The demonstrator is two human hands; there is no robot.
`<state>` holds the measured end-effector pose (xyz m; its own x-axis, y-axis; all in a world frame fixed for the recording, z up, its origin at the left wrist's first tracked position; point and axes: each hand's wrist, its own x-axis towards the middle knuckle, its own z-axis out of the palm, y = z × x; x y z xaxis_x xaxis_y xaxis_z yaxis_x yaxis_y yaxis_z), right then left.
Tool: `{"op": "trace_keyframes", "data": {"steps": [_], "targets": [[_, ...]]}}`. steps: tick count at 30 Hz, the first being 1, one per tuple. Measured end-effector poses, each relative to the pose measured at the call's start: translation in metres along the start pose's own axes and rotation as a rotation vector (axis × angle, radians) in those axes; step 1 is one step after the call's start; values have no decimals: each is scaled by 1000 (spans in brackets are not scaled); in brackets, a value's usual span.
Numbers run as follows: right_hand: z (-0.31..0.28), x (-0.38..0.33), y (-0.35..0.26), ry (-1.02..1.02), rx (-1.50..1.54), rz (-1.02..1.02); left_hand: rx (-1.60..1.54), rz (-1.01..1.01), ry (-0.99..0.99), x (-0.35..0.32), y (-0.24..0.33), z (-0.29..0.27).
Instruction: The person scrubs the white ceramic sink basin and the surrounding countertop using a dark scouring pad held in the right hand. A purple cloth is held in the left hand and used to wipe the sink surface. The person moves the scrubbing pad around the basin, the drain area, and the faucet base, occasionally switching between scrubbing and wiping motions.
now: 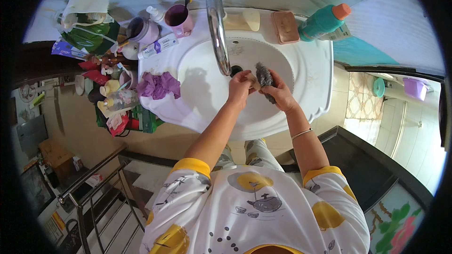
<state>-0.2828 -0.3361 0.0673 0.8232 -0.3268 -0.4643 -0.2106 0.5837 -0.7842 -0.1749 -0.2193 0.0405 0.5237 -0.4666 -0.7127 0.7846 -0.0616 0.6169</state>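
Observation:
Both my hands are together over the white sink basin (197,108), in front of the chrome faucet (216,23). My right hand (282,95) is closed around a dark grey, fuzzy, bristly thing (264,74) that looks like a scrubbing pad or brush head; its exact kind is unclear. My left hand (239,87) pinches a small pale beige piece (254,83) against the grey thing's left side. Whether the two are joined is hidden by my fingers. The dark drain (236,70) lies just beyond my left hand.
A purple cloth (159,85) lies on the counter's left edge. Along the back stand a purple cup (179,20), a toothpaste box (160,45), a pink soap dish (285,27) and a teal bottle (322,23). Bottles and bags crowd the left side. A metal railing (101,188) is at lower left.

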Motion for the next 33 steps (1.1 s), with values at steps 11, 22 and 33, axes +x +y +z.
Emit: {"op": "trace_keyframes", "data": {"steps": [11, 22, 33], "targets": [[-31, -48, 3, 294, 369, -19, -351, 23, -206, 29, 21, 66], [-92, -77, -11, 295, 505, -131, -141, 157, -258, 69, 57, 124], [-29, -37, 7, 163, -481, -74, 966, 661, 119, 31, 4, -110]]}}
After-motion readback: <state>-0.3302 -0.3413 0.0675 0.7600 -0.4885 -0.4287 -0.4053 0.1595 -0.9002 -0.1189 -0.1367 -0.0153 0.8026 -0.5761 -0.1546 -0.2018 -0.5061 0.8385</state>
